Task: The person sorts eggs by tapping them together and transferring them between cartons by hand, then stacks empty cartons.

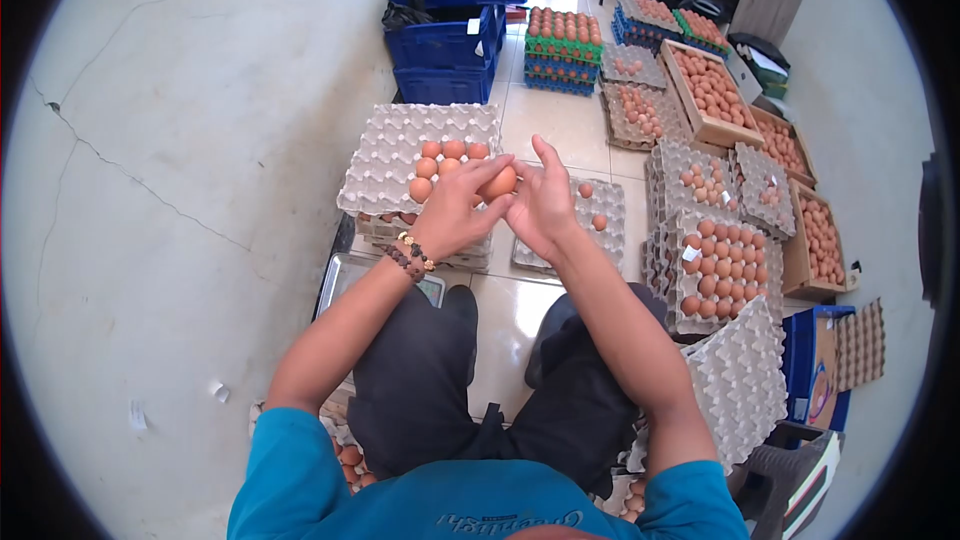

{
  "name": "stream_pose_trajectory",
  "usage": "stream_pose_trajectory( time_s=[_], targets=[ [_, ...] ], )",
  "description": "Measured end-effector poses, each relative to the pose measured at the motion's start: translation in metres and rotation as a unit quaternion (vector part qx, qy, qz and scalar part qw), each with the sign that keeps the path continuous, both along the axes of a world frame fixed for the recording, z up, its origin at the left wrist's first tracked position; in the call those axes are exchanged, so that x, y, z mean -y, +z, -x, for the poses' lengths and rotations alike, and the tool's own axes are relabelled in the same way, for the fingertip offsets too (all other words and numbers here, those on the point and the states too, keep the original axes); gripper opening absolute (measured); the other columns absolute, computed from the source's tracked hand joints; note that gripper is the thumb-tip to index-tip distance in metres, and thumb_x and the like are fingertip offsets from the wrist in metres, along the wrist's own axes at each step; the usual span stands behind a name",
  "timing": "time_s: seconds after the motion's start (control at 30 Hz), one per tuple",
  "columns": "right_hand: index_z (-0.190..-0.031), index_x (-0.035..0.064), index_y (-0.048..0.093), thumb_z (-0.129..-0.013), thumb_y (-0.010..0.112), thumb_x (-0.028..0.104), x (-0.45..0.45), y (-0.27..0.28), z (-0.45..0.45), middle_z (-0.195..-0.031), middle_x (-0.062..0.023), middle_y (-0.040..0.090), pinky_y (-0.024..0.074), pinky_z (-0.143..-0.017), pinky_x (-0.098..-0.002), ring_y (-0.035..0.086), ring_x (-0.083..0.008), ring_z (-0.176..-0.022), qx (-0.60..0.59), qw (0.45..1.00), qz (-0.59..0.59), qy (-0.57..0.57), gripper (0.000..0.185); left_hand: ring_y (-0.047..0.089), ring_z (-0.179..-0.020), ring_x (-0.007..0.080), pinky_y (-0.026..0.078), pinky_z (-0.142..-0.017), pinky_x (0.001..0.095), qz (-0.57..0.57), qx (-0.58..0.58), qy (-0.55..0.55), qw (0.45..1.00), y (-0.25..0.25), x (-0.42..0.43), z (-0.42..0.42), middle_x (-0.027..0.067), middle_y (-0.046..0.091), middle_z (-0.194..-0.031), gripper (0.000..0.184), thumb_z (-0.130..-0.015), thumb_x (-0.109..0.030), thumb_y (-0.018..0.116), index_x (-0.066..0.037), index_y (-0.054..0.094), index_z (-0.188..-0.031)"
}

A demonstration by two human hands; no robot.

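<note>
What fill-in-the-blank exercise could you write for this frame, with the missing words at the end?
1. A single brown ____ is between the left hand and the right hand.
2. The beaded bracelets are on the ____ wrist.
3. In the far stack beside the bins, green trays sit above ____ ones.
4. The boxes of loose eggs are made of ____.

Missing words: egg; left; blue; wood

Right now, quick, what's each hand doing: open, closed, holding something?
Left hand: closed on an egg.
Right hand: open beside that egg; whether it touches it can't be told.
</note>
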State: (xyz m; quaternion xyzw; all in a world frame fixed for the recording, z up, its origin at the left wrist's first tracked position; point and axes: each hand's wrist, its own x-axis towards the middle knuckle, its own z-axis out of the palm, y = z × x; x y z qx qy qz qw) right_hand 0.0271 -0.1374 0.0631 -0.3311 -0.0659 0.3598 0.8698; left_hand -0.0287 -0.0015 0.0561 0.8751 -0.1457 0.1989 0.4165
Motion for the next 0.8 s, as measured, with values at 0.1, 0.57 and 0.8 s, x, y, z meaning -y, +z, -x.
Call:
stream_pose_trajectory(
  time_s=[0.1, 0.57, 0.8],
  targets=[
    [-0.136, -0.0065, 0.039, -0.098, 0.032, 0.061, 0.005, -0.003, -0.006, -0.131, -0.0243, 0.052, 0.0436, -0.105, -0.0443, 0.053, -0.0336, -0.123, -0.015, 0.999, -0.016, 0.037, 0.078, 0.066, -0.104, 0.0215, 0.056, -0.087, 0.032, 0.204, -0.11, -0.042, 0.972, -0.011, -0.021, -0.008, 0.0173, 0.064, -0.12, 0.043, -0.089, -0.006, 0.067, 0.0, 0.055, -0.13],
    [-0.125, -0.0032, 0.055, -0.097, 0.042, 0.045, 0.157, -0.041, -0.142, -0.109, -0.0186, 0.061, 0.0501, -0.092, -0.0417, 0.062, -0.0272, -0.098, -0.012, 0.958, 0.057, -0.28, 0.057, 0.063, -0.105, 0.0161, 0.052, -0.093, 0.0319, 0.241, -0.129, 0.182, 0.945, -0.105, -0.187, 0.009, 0.0134, 0.063, -0.117, 0.046, -0.085, -0.011, 0.077, -0.001, 0.052, -0.122],
    [-0.11, 0.0045, 0.061, -0.095, 0.046, 0.042, 0.197, -0.255, -0.186, -0.103, -0.0116, 0.064, 0.0524, -0.08, -0.0383, 0.062, -0.0237, -0.091, -0.218, 0.911, 0.207, -0.283, 0.044, 0.064, -0.103, 0.0201, 0.056, -0.089, 0.0333, 0.016, -0.109, 0.153, 0.982, -0.121, -0.178, -0.013, 0.0098, 0.063, -0.112, 0.034, -0.082, -0.003, 0.074, -0.002, 0.058, -0.112]
  ],
)
